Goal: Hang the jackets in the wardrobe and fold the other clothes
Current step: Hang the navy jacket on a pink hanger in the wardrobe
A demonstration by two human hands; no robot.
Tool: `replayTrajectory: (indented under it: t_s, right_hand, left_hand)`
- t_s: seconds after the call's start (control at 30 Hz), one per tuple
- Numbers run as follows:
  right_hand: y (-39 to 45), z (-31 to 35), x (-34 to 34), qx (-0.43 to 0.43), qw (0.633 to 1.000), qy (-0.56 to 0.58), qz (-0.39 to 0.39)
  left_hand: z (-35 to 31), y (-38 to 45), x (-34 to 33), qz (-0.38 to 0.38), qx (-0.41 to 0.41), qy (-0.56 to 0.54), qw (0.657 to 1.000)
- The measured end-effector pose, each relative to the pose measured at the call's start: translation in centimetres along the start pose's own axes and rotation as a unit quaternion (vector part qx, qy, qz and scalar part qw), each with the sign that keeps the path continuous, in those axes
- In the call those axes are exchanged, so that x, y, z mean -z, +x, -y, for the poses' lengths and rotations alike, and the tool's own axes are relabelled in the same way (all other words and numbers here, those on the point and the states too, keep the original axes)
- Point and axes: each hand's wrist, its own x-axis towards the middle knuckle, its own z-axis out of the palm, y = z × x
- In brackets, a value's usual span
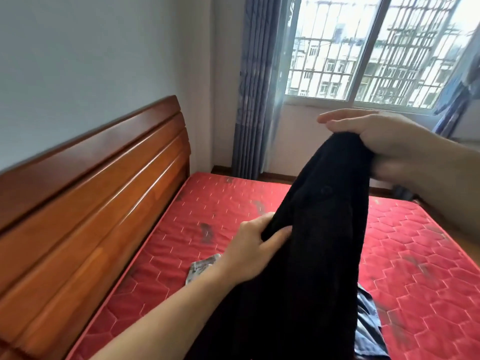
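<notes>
Two hands grip black garment (311, 255): right hand (384, 136) top, left hand (254, 242) mid-edge (long axis near-vertical).

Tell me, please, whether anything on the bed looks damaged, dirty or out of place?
Yes. The red mattress lies bare, with dark smudges near its middle and right side, so it looks stained. A small crumpled printed item lies loose on it by the left hand. What it is, I cannot tell.

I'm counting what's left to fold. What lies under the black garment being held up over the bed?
A blue garment peeks out beneath the black garment on the red mattress. How far it extends, and anything else below, is hidden.
</notes>
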Motion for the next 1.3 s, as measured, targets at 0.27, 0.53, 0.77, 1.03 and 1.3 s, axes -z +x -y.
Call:
replayTrajectory:
  t_s: [0.27,0.53,0.77,1.03,1.3]
  right_hand:
    - [-2.1,-3.0,8.0,0.145,0.868,-0.464,-0.099]
    - [-7.9,-6.5,9.3,0.277,0.811,-0.382,-0.346]
    - [-14.6,-10.6,5.6,0.219,0.761,-0.429,-0.435]
    - [-24.0,-14.1,10.1,0.029,0.885,-0.171,-0.433]
    - [-40.1,-11.7,17.6,-0.031,0.932,-0.14,-0.334]
  left_hand:
    - [-7.0,8.0,6.4,0.101,-0.124,0.232,0.959]
    - [-19.6,14.3,3.5,0.114,-0.308,0.344,0.88]
    - [-24.8,14.2,-4.7,0.148,-0.36,0.191,0.901]
    - [-29.1,8.9,-13.5,0.252,-0.407,0.093,0.873]
    - [-36.9,2.5,-22.1,0.278,-0.486,0.064,0.826]
